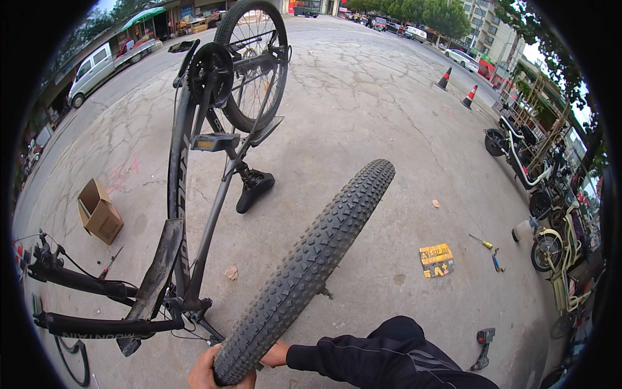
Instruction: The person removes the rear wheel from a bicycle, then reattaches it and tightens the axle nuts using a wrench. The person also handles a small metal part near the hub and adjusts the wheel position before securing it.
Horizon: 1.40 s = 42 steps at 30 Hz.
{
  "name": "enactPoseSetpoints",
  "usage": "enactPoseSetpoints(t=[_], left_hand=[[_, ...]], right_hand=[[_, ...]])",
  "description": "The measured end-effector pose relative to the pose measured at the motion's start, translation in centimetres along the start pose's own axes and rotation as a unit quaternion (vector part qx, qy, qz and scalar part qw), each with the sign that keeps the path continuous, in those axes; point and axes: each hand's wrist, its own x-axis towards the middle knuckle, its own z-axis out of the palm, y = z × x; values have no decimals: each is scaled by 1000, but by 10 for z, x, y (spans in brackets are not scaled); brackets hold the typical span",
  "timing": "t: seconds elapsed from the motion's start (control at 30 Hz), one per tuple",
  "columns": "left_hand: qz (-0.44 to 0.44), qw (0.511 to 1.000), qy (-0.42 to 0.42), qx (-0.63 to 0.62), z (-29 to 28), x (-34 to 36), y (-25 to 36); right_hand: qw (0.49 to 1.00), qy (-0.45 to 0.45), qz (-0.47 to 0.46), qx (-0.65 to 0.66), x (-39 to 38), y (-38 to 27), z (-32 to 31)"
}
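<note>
A bicycle wheel with a black knobby tyre stands in front of me, leaning away to the upper right, its axle sticking out on the right side. My left hand is closed round the near end of the tyre. My right hand, coming out of a dark sleeve, grips the same wheel from the right, its fingers partly hidden behind the tyre. To the left is an upside-down bicycle frame with its saddle on the ground. Its fork holds no wheel, and a scuffed mudguard lies along the frame.
An open cardboard box stands far left, near a red-handled tool. On the right lie a yellow-black packet, a screwdriver, a blue-handled tool and a cordless drill. Parked scooters line the right edge; traffic cones stand beyond.
</note>
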Motion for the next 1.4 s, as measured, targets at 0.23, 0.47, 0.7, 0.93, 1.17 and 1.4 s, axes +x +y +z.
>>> enactPoseSetpoints(t=[0.23, 0.47, 0.7, 0.93, 1.17, 1.4], left_hand=[[-49, 999, 1, -19, -2, -1, 0], [-78, 997, 10, -23, -1, -4, -2], [-90, 996, 9, -22, -3, -3, -3], [-104, 994, 14, -41, 0, -6, -9], [-126, 991, -3, -37, -5, -6, -12], [-122, 991, -8, -47, -5, -6, -12]], right_hand=[[999, -12, -9, 42, -1, 24, 21], [994, -22, 104, 6, -1, 5, 11], [951, -164, 214, 151, 9, -20, -15], [989, -75, 74, 103, 7, -20, -13], [833, -196, 386, 345, 18, -7, -2], [994, -85, -42, 54, 13, 19, 9]])
